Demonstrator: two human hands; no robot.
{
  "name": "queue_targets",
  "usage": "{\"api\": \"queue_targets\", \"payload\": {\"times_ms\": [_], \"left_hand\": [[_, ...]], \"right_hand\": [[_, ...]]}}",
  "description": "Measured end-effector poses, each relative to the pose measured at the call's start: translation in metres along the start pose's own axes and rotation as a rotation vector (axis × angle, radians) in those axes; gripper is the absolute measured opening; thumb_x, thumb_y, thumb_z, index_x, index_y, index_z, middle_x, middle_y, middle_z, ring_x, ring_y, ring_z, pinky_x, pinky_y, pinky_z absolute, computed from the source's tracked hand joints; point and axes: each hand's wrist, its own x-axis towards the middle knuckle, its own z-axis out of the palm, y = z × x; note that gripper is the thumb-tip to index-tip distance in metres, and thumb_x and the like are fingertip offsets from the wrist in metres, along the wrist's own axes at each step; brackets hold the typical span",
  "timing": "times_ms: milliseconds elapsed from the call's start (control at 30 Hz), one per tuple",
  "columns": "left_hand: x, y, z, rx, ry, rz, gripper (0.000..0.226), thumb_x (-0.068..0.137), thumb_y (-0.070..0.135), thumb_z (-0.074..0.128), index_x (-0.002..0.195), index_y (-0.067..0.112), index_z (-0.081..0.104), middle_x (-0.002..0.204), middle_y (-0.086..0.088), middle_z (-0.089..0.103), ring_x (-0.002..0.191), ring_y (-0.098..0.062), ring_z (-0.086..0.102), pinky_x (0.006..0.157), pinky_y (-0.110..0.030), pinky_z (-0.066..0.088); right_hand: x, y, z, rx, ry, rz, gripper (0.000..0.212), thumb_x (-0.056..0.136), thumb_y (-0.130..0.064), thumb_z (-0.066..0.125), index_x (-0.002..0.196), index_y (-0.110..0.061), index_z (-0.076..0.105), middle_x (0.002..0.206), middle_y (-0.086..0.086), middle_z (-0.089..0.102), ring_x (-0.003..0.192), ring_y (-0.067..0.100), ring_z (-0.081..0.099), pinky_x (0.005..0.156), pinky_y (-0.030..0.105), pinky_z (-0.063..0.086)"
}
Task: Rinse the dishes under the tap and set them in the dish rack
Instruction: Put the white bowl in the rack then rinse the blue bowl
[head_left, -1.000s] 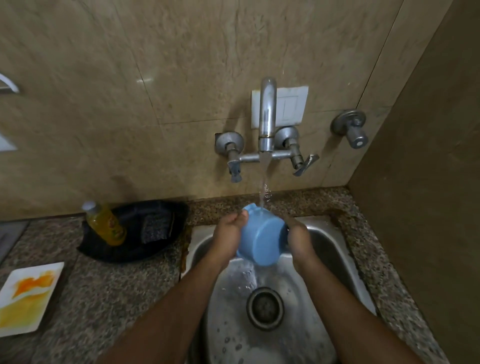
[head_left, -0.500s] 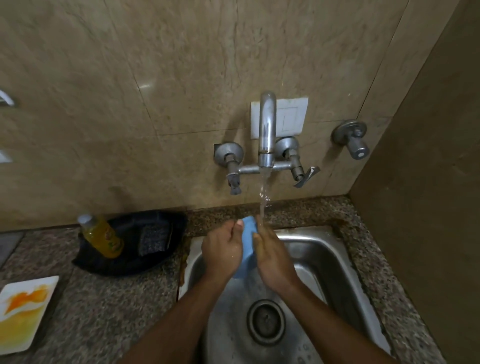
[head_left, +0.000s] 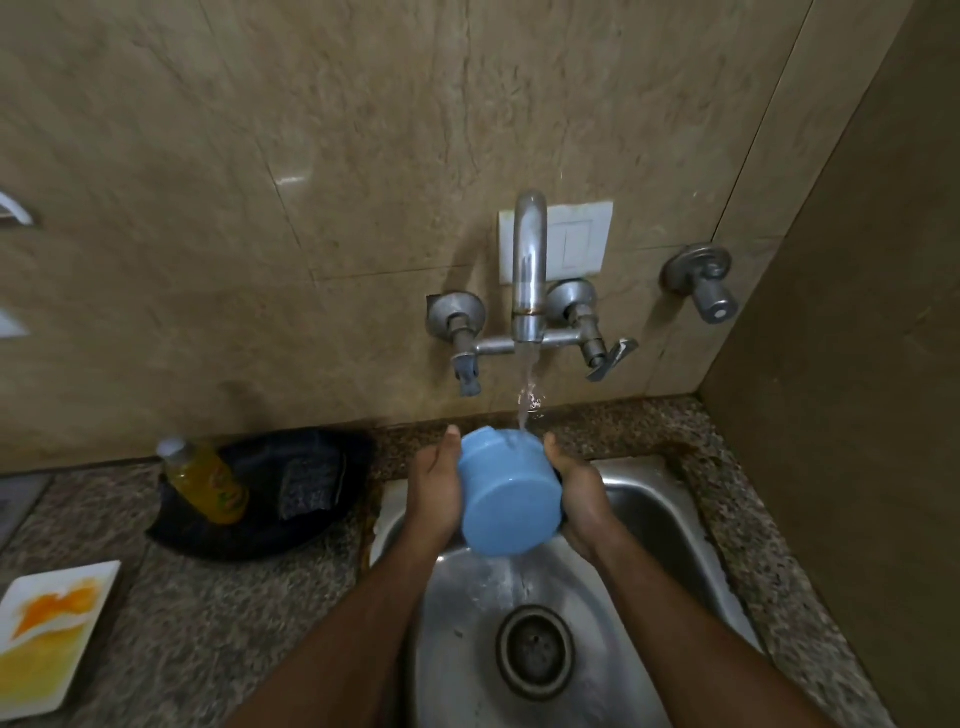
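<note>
A blue plastic cup lies on its side over the steel sink, its flat bottom facing me. Water runs from the tap onto the cup's upper side and spills off below it. My left hand grips the cup's left side with the thumb up near the rim. On the other side my right hand cups the wall of the cup, fingers hidden behind it. No dish rack is in view.
A black tray on the granite counter left of the sink holds a yellow bottle and a dark scrub pad. A white plate smeared yellow lies at the left edge. The drain sits below the hands. A side wall stands close on the right.
Half a second ago both hands pressed close around the cup and hid most of it. Now they have spread apart and the cup's bottom faces me under the stream.
</note>
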Motion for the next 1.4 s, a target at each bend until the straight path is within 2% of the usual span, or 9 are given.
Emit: {"api": "queue_targets", "payload": {"times_ms": [267,467,667,800,933,1067,1200,1300,1400], "left_hand": [[-0.008,0.024,0.017,0.921,-0.061,0.384,0.055,0.102,0.045,0.033,0.084,0.010,0.072,0.085,-0.011,0.072,0.082,-0.028,0.066,0.072,-0.034,0.047],[0.000,0.024,0.016,0.815,0.163,0.295,0.056,0.102,0.039,0.035,0.077,0.006,0.073,0.083,-0.015,0.073,0.081,-0.034,0.068,0.069,-0.033,0.046],[-0.015,0.007,0.020,0.824,0.228,0.229,0.057,0.102,0.037,0.035,0.073,0.004,0.071,0.078,-0.016,0.071,0.078,-0.035,0.067,0.070,-0.036,0.049],[-0.011,0.004,0.013,0.761,0.280,0.171,0.056,0.101,0.036,0.038,0.075,0.001,0.072,0.080,-0.020,0.071,0.079,-0.037,0.067,0.069,-0.036,0.048],[-0.019,0.000,0.013,0.771,0.277,0.234,0.053,0.102,0.031,0.040,0.073,-0.002,0.070,0.077,-0.021,0.070,0.075,-0.037,0.066,0.064,-0.032,0.039],[-0.014,0.000,0.009,0.668,0.321,0.235,0.051,0.101,0.027,0.044,0.072,-0.006,0.069,0.074,-0.024,0.069,0.067,-0.034,0.063,0.064,-0.033,0.040],[-0.019,-0.001,0.008,0.618,0.319,0.180,0.049,0.101,0.029,0.046,0.069,-0.002,0.067,0.071,-0.020,0.067,0.067,-0.032,0.060,0.064,-0.029,0.034],[-0.016,-0.002,0.005,0.460,0.312,0.110,0.047,0.100,0.027,0.047,0.056,0.012,0.056,0.058,-0.004,0.056,0.063,-0.026,0.056,0.062,-0.029,0.035],[-0.015,0.004,0.004,0.444,0.278,0.089,0.042,0.098,0.027,0.048,0.061,0.010,0.057,0.062,-0.005,0.056,0.060,-0.020,0.054,0.061,-0.029,0.038]], "right_hand": [[0.011,-0.005,0.005,-0.493,-0.052,-0.403,0.025,0.091,-0.032,0.051,0.074,-0.017,0.062,0.077,0.007,0.062,0.073,0.017,0.055,0.071,0.033,0.041],[-0.028,0.027,0.011,-1.169,-0.065,-0.938,0.055,0.102,-0.035,0.025,0.154,-0.018,0.027,0.160,-0.006,0.019,0.149,0.005,0.010,0.121,0.027,0.007],[-0.017,0.037,0.019,-0.796,0.134,-0.497,0.051,0.105,-0.042,0.027,0.153,-0.027,0.024,0.161,-0.008,0.023,0.146,0.003,0.018,0.122,0.033,0.018],[-0.024,0.052,0.014,-1.038,-0.058,-0.801,0.053,0.101,-0.031,0.025,0.151,-0.016,0.031,0.157,-0.007,0.025,0.146,0.001,0.015,0.121,0.026,0.012],[-0.011,0.050,0.005,-0.738,0.083,-0.509,0.056,0.097,-0.045,0.026,0.150,-0.027,0.037,0.154,-0.005,0.039,0.137,0.005,0.039,0.115,0.036,0.034],[-0.023,0.054,0.007,-0.841,0.041,-0.685,0.046,0.104,-0.036,0.029,0.151,-0.032,0.029,0.156,-0.017,0.023,0.142,-0.008,0.019,0.118,0.019,0.018],[-0.015,0.049,0.005,-0.519,0.063,-0.365,0.035,0.102,-0.044,0.034,0.135,-0.050,0.043,0.145,-0.001,0.051,0.123,0.008,0.053,0.107,0.041,0.044],[-0.018,0.048,0.007,-0.621,0.045,-0.427,0.052,0.099,-0.050,0.033,0.149,-0.038,0.034,0.152,-0.009,0.040,0.134,0.008,0.042,0.112,0.038,0.037],[-0.014,0.033,0.003,-0.271,0.033,-0.204,0.039,0.102,-0.046,0.038,0.130,-0.026,0.057,0.109,-0.003,0.072,0.096,0.009,0.067,0.081,0.027,0.055]]}}
